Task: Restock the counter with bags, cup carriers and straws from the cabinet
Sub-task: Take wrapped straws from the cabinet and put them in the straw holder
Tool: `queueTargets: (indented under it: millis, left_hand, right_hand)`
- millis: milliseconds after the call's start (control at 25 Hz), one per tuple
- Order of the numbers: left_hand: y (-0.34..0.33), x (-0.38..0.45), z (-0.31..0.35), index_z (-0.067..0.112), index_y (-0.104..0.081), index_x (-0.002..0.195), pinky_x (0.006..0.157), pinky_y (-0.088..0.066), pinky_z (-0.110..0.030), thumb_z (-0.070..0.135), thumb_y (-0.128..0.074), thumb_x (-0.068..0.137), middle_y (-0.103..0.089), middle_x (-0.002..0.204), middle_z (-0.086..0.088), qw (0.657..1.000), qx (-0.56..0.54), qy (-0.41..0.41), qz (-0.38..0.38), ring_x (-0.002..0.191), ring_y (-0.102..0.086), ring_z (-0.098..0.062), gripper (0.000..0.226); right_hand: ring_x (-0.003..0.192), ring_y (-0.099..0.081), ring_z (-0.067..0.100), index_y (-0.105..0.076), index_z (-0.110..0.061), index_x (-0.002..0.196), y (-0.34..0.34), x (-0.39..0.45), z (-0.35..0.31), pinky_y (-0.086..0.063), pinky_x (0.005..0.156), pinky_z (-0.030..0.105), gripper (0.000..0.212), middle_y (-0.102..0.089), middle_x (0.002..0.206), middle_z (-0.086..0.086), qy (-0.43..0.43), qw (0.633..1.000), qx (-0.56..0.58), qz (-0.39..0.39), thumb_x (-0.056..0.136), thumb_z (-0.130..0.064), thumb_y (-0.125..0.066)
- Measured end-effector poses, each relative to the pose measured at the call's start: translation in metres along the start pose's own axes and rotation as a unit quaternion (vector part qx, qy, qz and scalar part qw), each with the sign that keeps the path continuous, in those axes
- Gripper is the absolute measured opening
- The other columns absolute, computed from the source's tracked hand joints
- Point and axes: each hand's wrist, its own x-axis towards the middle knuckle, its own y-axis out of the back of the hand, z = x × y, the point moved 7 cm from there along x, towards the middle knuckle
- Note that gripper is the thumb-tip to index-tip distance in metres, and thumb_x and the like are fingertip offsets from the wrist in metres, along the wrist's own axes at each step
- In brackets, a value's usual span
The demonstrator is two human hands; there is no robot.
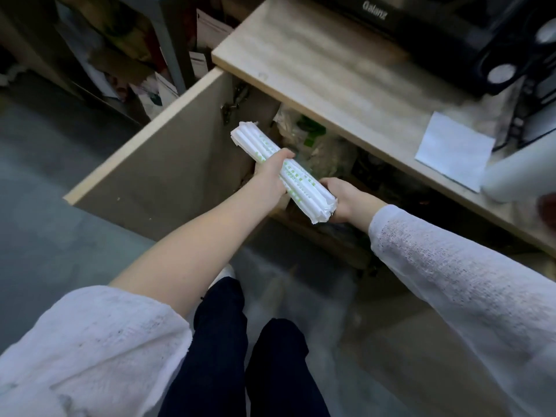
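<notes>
A long white bundle of paper-wrapped straws (255,142) with green print is held in front of the open cabinet (316,152), below the counter edge. My left hand (269,173) grips the bundle around its middle from below. My right hand (343,200) holds the near end, its fingers curled under it. The bundle slants from upper left to lower right. Inside the cabinet, clear plastic bags with green and brown contents lie in shadow.
The cabinet door (156,164) stands open to the left. On the wooden counter (331,67) are a black oven (436,28), a white paper sheet (454,149) and a white roll (523,176). Cluttered shelves (126,55) stand at the far left.
</notes>
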Motion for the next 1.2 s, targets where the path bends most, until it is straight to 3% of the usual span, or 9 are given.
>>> queueTargets:
  millis: [160,240,400,600,680,800,920,1040,1200]
  left_hand:
    - [-0.014,-0.068,0.027,0.007,-0.056,0.09,0.071,-0.055,-0.033,0.01,-0.068,0.081,-0.06,0.078,-0.007,1.0,0.012,-0.017,-0.021,0.068,-0.061,-0.022,0.015]
    - [-0.024,-0.105,0.045,0.008,-0.057,0.089,0.077,-0.054,-0.034,0.011,-0.069,0.079,-0.061,0.078,-0.007,0.999,0.027,-0.026,-0.02,0.069,-0.061,-0.023,0.016]
    - [-0.047,-0.166,0.083,0.006,-0.054,0.085,0.062,-0.05,-0.034,0.01,-0.067,0.082,-0.059,0.078,-0.009,0.998,0.02,-0.052,-0.033,0.067,-0.059,-0.024,0.014]
    - [-0.088,-0.251,0.124,0.005,-0.052,0.091,0.062,-0.051,-0.036,0.009,-0.064,0.084,-0.056,0.08,-0.01,0.992,0.014,-0.101,-0.073,0.07,-0.058,-0.024,0.015]
    - [-0.106,-0.276,0.134,0.005,-0.052,0.101,0.068,-0.053,-0.037,0.009,-0.065,0.083,-0.057,0.084,-0.01,0.99,0.011,-0.113,-0.081,0.073,-0.059,-0.025,0.023]
    - [-0.139,-0.313,0.144,0.005,-0.056,0.098,0.091,-0.053,-0.039,0.013,-0.069,0.08,-0.06,0.086,-0.01,0.985,0.046,-0.131,-0.105,0.08,-0.062,-0.026,0.024]
    - [-0.171,-0.352,0.148,0.005,-0.057,0.087,0.091,-0.053,-0.041,0.012,-0.069,0.079,-0.06,0.081,-0.008,0.979,0.064,-0.142,-0.129,0.077,-0.062,-0.026,0.016]
    - [-0.195,-0.382,0.156,0.006,-0.057,0.087,0.083,-0.053,-0.038,0.011,-0.07,0.078,-0.061,0.08,-0.007,0.974,0.074,-0.156,-0.145,0.074,-0.061,-0.024,0.016]
    - [-0.231,-0.412,0.158,0.005,-0.059,0.103,0.092,-0.053,-0.043,0.01,-0.071,0.076,-0.062,0.087,-0.009,0.965,0.096,-0.166,-0.181,0.088,-0.063,-0.027,0.031]
  right_hand:
    - [0.049,-0.067,0.021,-0.055,-0.005,0.088,0.01,-0.066,-0.021,-0.054,0.052,0.029,0.028,-0.065,0.077,0.007,-0.006,0.996,0.091,0.001,0.103,-0.017,-0.035]
    - [0.048,-0.066,0.023,-0.058,-0.002,0.089,0.012,-0.104,-0.038,-0.055,0.047,0.027,0.03,-0.065,0.074,0.01,0.0,0.995,0.094,-0.014,0.103,-0.017,-0.036]
    - [0.049,-0.066,0.02,-0.059,-0.006,0.092,0.017,-0.165,-0.076,-0.051,0.039,0.023,0.03,-0.064,0.076,0.009,0.03,0.994,0.098,-0.034,0.104,-0.019,-0.034]
    - [0.058,-0.062,0.018,-0.054,-0.009,0.081,0.04,-0.245,-0.124,-0.052,0.051,0.029,0.033,-0.063,0.073,0.007,0.084,0.991,0.072,-0.077,0.105,-0.017,-0.032]
    - [0.046,-0.065,0.021,-0.059,-0.004,0.086,0.06,-0.267,-0.133,-0.05,0.04,0.023,0.031,-0.067,0.061,0.009,0.066,0.987,0.12,-0.088,0.104,-0.019,-0.038]
    - [0.052,-0.069,0.02,-0.062,-0.005,0.107,0.088,-0.294,-0.149,-0.053,0.045,0.025,0.026,-0.068,0.08,0.008,0.084,0.984,0.137,-0.076,0.101,-0.022,-0.043]
    - [0.056,-0.071,0.022,-0.059,-0.006,0.117,0.112,-0.324,-0.161,-0.056,0.049,0.028,0.028,-0.067,0.09,0.008,0.103,0.978,0.166,-0.075,0.099,-0.018,-0.041]
    - [0.056,-0.07,0.022,-0.061,-0.005,0.106,0.134,-0.349,-0.176,-0.056,0.049,0.028,0.026,-0.068,0.082,0.009,0.138,0.968,0.195,-0.084,0.1,-0.019,-0.04]
    - [0.054,-0.067,0.018,-0.063,-0.006,0.09,0.161,-0.377,-0.186,-0.055,0.049,0.024,0.025,-0.067,0.071,0.005,0.169,0.96,0.207,-0.083,0.099,-0.022,-0.046]
